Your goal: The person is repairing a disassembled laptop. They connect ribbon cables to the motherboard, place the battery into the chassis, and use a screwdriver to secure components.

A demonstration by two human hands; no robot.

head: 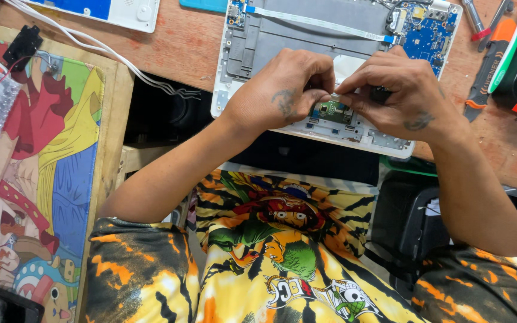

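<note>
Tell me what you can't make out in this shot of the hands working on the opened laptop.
Head view only:
- What the fingertips pinch over the small green board: hidden by the left hand and right hand.
- The laptop: its top is cut off by the frame edge, its middle covered by the hands.
- Tools at right: cut off by the top and right edges.
- Parts on the blue board: too small to tell.

The opened laptop (306, 48) is cut off by the top edge. Part of the small green board (331, 110) is hidden under the fingers (315, 90). The tools (498, 54) are cropped at the upper right.
</note>
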